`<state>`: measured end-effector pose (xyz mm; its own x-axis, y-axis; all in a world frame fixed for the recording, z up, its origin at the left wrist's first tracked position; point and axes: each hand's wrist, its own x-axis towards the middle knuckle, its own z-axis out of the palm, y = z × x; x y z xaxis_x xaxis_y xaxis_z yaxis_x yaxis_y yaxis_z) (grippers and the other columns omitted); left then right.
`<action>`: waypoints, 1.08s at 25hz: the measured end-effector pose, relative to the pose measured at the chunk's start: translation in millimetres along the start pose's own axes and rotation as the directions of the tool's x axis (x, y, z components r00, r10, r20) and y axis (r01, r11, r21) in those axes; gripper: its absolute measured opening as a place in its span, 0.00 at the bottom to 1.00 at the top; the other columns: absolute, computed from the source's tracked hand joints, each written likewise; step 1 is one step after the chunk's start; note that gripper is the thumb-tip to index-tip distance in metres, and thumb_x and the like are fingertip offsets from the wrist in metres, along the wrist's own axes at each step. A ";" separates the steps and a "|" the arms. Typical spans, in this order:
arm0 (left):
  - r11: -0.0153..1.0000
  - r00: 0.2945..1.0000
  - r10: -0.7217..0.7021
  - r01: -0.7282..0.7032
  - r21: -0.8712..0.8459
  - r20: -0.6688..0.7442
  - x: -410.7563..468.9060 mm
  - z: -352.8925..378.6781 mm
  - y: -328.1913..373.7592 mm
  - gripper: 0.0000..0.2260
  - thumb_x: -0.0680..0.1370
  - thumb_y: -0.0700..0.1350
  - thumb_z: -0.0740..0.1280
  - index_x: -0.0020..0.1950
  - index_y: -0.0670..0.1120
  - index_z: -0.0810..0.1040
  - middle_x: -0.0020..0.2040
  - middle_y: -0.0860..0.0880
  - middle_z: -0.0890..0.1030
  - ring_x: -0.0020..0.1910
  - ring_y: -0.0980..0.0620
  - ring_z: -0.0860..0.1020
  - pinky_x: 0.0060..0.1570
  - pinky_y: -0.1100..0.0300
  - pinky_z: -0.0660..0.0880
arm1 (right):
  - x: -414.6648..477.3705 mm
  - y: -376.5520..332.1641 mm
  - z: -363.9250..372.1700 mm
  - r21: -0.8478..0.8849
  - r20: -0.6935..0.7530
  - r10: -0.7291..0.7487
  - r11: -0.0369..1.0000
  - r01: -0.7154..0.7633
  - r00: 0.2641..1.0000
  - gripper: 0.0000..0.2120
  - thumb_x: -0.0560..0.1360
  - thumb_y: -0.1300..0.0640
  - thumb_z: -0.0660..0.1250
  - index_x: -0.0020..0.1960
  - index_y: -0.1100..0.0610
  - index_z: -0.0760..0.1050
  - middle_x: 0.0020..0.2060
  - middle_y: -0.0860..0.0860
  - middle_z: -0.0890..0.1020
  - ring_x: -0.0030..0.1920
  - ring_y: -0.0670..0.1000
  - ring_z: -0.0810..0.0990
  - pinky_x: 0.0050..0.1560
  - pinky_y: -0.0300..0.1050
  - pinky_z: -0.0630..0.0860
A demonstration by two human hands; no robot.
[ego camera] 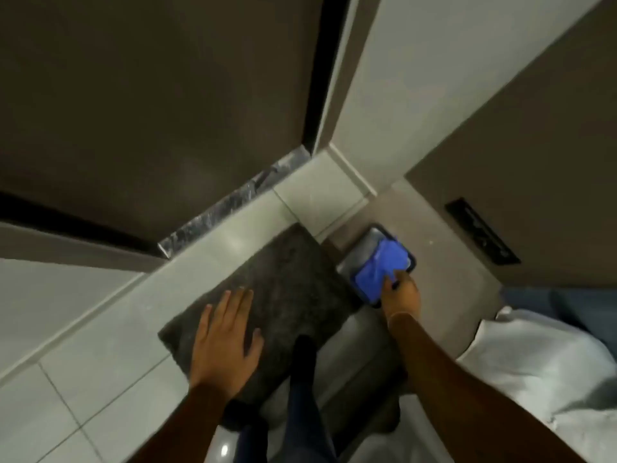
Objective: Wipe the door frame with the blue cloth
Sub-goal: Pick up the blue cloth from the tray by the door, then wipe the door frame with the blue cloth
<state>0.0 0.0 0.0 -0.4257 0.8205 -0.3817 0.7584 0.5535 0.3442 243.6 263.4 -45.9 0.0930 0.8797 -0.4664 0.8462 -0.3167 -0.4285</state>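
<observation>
The blue cloth (pixel 379 269) lies crumpled in a dark-rimmed grey tray (pixel 369 240) on the floor by the wall. My right hand (pixel 402 292) reaches down to it, fingertips pinching the cloth's near edge. My left hand (pixel 225 339) hovers over the dark mat with fingers spread and holds nothing. The pale door frame (pixel 337 78) rises beside the dark brown door (pixel 150 95) at upper centre.
A dark grey floor mat (pixel 283 295) lies before the door's marble threshold (pixel 233 202). My dark-trousered legs (pixel 303 396) stand on it. White bedding (pixel 541 369) sits at right. A black vent plate (pixel 482 230) is set in the brown wall.
</observation>
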 end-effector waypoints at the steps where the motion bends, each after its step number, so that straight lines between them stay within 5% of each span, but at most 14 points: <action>1: 0.999 0.997 -0.032 0.032 -0.006 0.065 -3.4 22.2 -0.8 0.36 0.81 0.62 0.53 0.88 0.49 0.57 0.87 0.47 0.61 0.86 0.47 0.57 0.85 0.41 0.49 | 18.7 11.3 12.1 -0.046 0.037 0.042 0.998 -0.041 0.998 0.22 0.83 0.52 0.63 0.72 0.64 0.73 0.70 0.63 0.76 0.70 0.62 0.75 0.73 0.52 0.69; 8: 0.996 0.991 -0.075 0.079 -0.037 0.109 -28.0 128.0 -21.9 0.34 0.81 0.52 0.71 0.84 0.46 0.65 0.82 0.44 0.70 0.83 0.43 0.64 0.81 0.40 0.62 | 128.0 48.8 102.6 -0.025 0.097 0.126 0.992 -0.124 0.987 0.34 0.78 0.41 0.69 0.77 0.56 0.63 0.76 0.59 0.64 0.75 0.63 0.68 0.77 0.55 0.66; 14: 0.975 0.976 -0.204 0.210 -0.074 0.079 -12.7 135.1 -30.7 0.30 0.83 0.56 0.66 0.83 0.49 0.68 0.80 0.47 0.73 0.82 0.48 0.64 0.81 0.42 0.62 | 165.3 58.6 107.1 -0.126 0.046 0.037 0.991 -0.031 0.998 0.24 0.80 0.57 0.65 0.74 0.62 0.68 0.73 0.64 0.70 0.73 0.65 0.71 0.76 0.56 0.67; 17: 0.979 0.981 -0.191 0.194 -0.061 0.044 -2.5 100.1 -21.0 0.28 0.83 0.54 0.64 0.81 0.44 0.71 0.77 0.44 0.77 0.79 0.43 0.71 0.83 0.40 0.58 | 140.4 39.7 72.1 -0.094 0.000 0.005 0.996 -0.005 1.000 0.21 0.80 0.58 0.65 0.72 0.62 0.73 0.68 0.64 0.77 0.69 0.65 0.76 0.72 0.58 0.72; 21: 0.974 0.974 -0.225 0.224 -0.031 -0.021 14.1 -0.5 -9.0 0.31 0.85 0.58 0.60 0.87 0.51 0.60 0.85 0.51 0.66 0.85 0.51 0.60 0.85 0.51 0.42 | 61.5 -25.9 34.0 0.047 0.002 -0.127 0.991 0.126 0.992 0.14 0.80 0.57 0.66 0.66 0.56 0.75 0.57 0.58 0.81 0.57 0.62 0.80 0.61 0.60 0.77; 25: 0.982 0.924 -0.105 0.154 0.107 -0.367 -2.5 -134.4 -23.3 0.32 0.69 0.57 0.76 0.72 0.49 0.82 0.69 0.50 0.85 0.68 0.47 0.83 0.78 0.55 0.51 | -37.9 -158.9 7.3 0.218 0.130 -0.368 0.916 0.336 0.921 0.02 0.78 0.58 0.72 0.47 0.55 0.81 0.39 0.57 0.82 0.38 0.56 0.80 0.43 0.45 0.73; 27: 0.977 0.863 -0.087 0.172 0.127 -0.498 -8.5 -212.5 -31.0 0.33 0.68 0.58 0.75 0.73 0.50 0.82 0.71 0.52 0.84 0.69 0.49 0.82 0.77 0.56 0.47 | -94.2 -241.6 -11.7 0.292 -0.054 -0.577 0.771 0.566 0.815 0.05 0.69 0.67 0.78 0.43 0.61 0.84 0.38 0.61 0.83 0.37 0.51 0.77 0.42 0.37 0.69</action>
<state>-124.8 6.3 174.9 -0.6792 0.7308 0.0679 0.7303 0.6637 0.1617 36.5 261.2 110.6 -0.3848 0.9185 -0.0910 0.5521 0.1500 -0.8202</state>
